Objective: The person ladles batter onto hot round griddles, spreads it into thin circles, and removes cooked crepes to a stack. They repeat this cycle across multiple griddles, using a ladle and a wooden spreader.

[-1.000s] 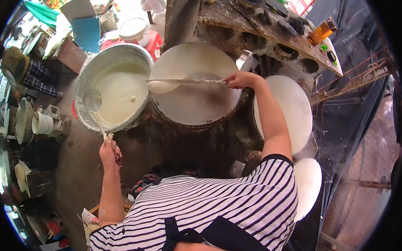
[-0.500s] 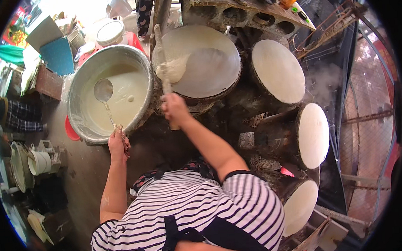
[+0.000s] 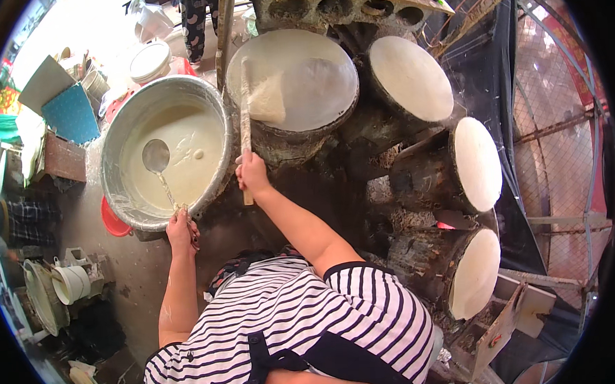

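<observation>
My left hand (image 3: 182,228) grips the thin handle of a metal ladle (image 3: 156,156), whose bowl rests in pale batter inside a large metal basin (image 3: 114,156). My right hand (image 3: 252,174) holds the near end of a long flat wooden stick (image 3: 244,119) that points away from me along the left edge of a round steamer (image 3: 315,51). A thin translucent white sheet (image 3: 269,101) hangs from the stick over the steamer's taut pale surface. My striped shirt and dark apron fill the bottom of the view.
Three more round white-topped steamers (image 3: 412,77) (image 3: 478,164) (image 3: 476,274) curve along the right. Hollow concrete blocks (image 3: 354,1) sit behind the steamers. Another person's legs (image 3: 200,18) stand at the top. Buckets, a blue board (image 3: 71,113) and a white cup (image 3: 68,285) crowd the left.
My right hand has pulled back from across the steamer toward me, turning the stick from crosswise to pointing away, with the sheet now on it. My left hand stays on the ladle.
</observation>
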Tool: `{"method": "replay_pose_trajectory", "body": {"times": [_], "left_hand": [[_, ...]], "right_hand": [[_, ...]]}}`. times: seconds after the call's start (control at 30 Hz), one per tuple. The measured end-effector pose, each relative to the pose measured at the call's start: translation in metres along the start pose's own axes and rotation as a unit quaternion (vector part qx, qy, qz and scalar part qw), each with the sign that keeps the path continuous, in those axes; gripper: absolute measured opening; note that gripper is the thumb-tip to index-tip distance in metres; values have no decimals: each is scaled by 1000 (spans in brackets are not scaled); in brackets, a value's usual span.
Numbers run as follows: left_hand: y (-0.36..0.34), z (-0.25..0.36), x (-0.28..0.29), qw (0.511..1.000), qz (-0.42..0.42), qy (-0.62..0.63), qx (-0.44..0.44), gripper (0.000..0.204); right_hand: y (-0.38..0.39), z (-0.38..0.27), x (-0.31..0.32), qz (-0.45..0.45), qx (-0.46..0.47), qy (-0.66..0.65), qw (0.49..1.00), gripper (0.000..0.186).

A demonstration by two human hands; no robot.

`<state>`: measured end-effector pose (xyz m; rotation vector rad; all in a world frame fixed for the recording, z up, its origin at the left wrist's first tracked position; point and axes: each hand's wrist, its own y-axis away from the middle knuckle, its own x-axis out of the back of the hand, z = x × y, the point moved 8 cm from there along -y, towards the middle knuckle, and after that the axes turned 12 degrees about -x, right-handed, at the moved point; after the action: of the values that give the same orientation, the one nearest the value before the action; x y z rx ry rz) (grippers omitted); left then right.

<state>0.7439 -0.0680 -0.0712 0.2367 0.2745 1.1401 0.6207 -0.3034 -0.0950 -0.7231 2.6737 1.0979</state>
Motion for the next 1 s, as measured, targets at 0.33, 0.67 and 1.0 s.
{"method": "replay_pose_trajectory", "body": {"times": [0.33, 0.67, 1.0], "left_hand": [[-7, -7, -13, 999, -35, 1, -8, 22], [9, -19, -30, 1000, -25, -8, 3, 22], [36, -13, -58, 1000, -11, 22, -16, 19]], "right_hand": [[44, 2, 37, -18, -34, -24, 999, 42], [57, -24, 133, -14, -94, 4, 995, 44], [49, -46, 151, -11, -72, 144, 987, 40]]}}
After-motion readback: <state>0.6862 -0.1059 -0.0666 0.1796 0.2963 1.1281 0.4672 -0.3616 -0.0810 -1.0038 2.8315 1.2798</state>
